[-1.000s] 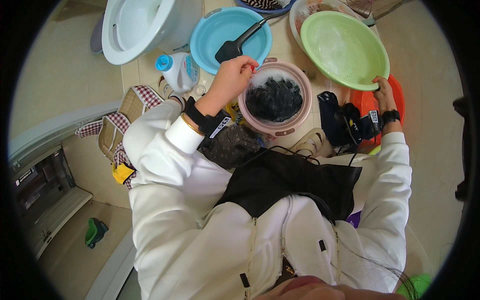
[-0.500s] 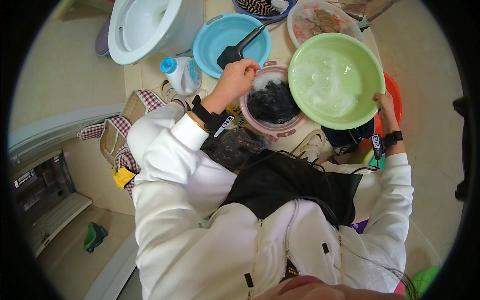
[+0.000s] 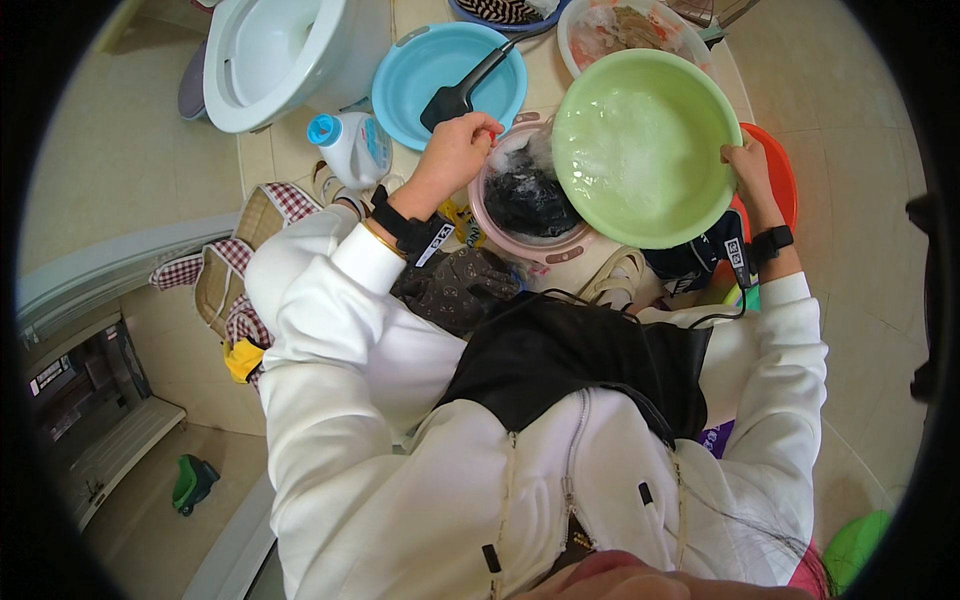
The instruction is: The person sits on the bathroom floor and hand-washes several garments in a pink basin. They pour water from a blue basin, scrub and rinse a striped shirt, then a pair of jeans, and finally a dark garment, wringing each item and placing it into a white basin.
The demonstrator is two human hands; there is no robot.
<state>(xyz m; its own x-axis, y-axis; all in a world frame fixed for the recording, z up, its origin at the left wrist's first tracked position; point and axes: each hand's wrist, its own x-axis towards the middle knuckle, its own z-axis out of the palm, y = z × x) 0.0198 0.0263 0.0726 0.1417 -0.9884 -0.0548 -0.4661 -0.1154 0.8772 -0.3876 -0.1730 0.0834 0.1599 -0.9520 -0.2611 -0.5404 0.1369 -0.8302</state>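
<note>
My right hand (image 3: 748,168) grips the right rim of a light green basin (image 3: 715,205) with sudsy water in it. Raised and tilted, this basin overlaps the right edge of a pink basin (image 3: 556,256), and water appears to run from its left rim into the pink one. Dark wet cloth (image 3: 525,200) and some foam lie in the pink basin. Just beyond that basin's upper left rim is my left hand (image 3: 458,150), its fingers closed together; a small bit of red shows at the fingertips, too small to name.
A blue basin (image 3: 392,75) holding a black spatula-like tool (image 3: 462,98) stands behind my left hand, beside a white detergent bottle (image 3: 352,150) and a toilet (image 3: 270,60). Farther back is a whitish basin (image 3: 575,40) of soaked cloth. A red basin (image 3: 780,185) sits at right.
The green basin has come left, tilting over the pink basin, and the water in it has shifted left. My right hand keeps its hold. My left hand stays closed beside the pink basin.
</note>
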